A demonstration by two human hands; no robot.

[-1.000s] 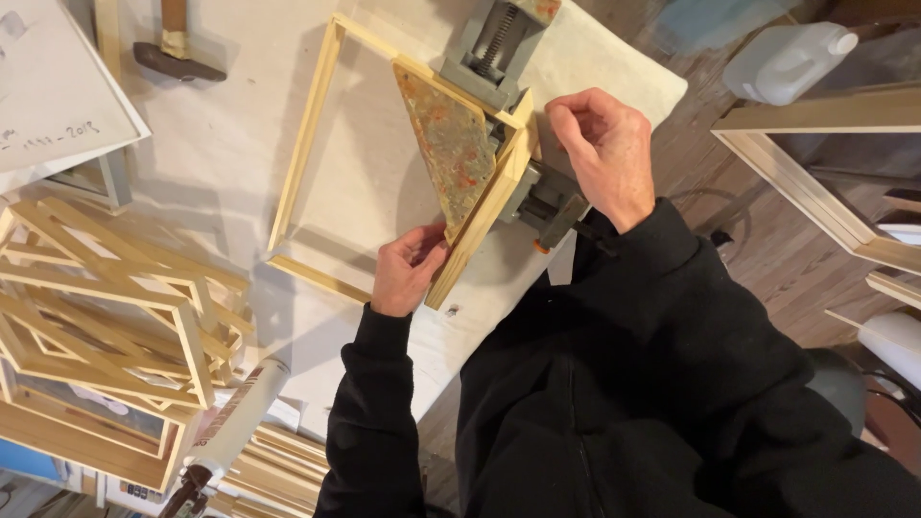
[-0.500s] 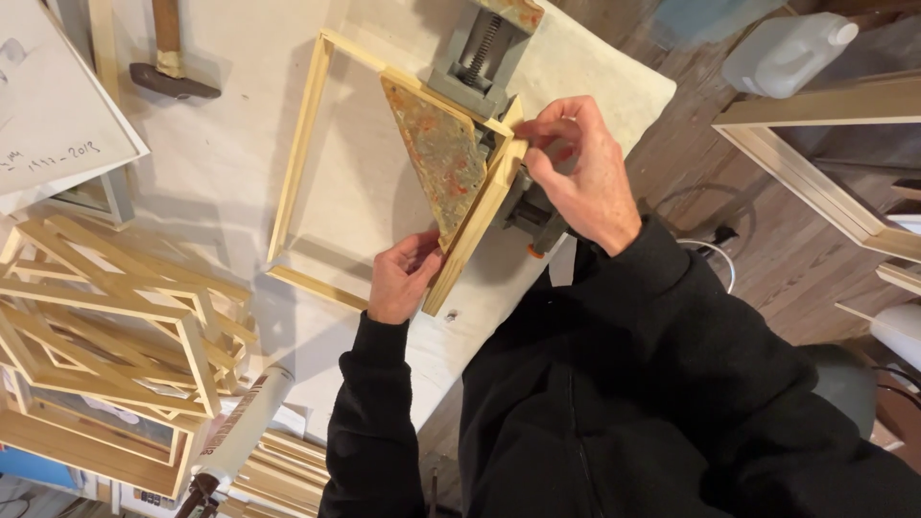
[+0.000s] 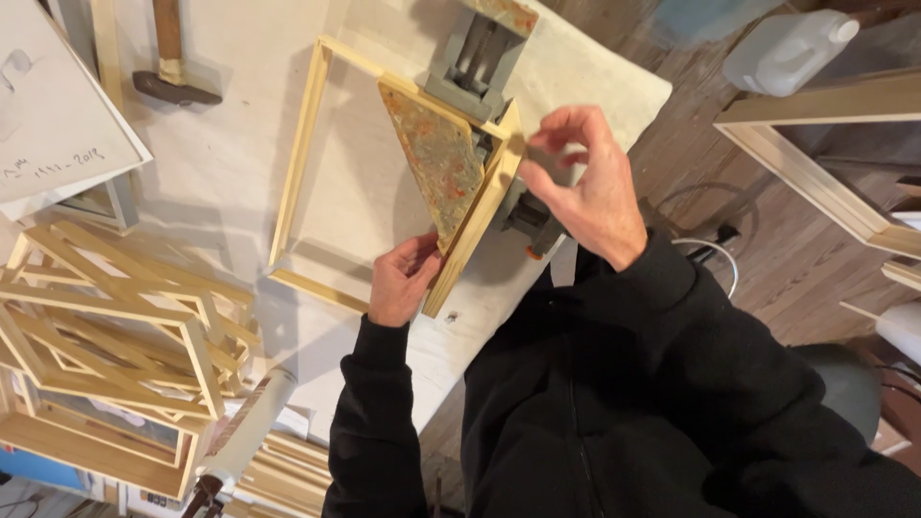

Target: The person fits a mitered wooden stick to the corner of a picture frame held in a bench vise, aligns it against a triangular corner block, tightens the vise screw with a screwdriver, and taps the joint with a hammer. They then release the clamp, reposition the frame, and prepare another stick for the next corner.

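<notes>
1. We look down on a workbench covered with an off-white cloth [image 3: 384,182]; a wood plank floor [image 3: 767,249] shows to the right of it.
2. Far left: a stack of pale bare-wood frames [image 3: 106,326] lies jumbled on the bench. Above it sits a white board with a grey edge [image 3: 58,125].
3. Top left: a hammer with a wooden handle and dark head [image 3: 173,67] lies on the cloth.
4. Lower left: a white tube with a dark nozzle [image 3: 245,436] points down and left.
5. Centre: a pale rectangular wooden frame [image 3: 307,163] lies flat on the cloth. Its near right corner sits in a grey metal corner vise with a mottled rust-coloured triangular plate [image 3: 441,158].
6. Our left hand [image 3: 403,278] is closed on the lower part of the frame's right rail, thumb on top, just below the plate.
7. Our right hand [image 3: 585,187] is at the vise corner, fingertips pinched together at the end of the rail; we cannot tell what they clamp.
8. Top right: a translucent white plastic jug [image 3: 787,48] stands on the floor. A large pale frame moulding [image 3: 825,144] is below it.
</notes>
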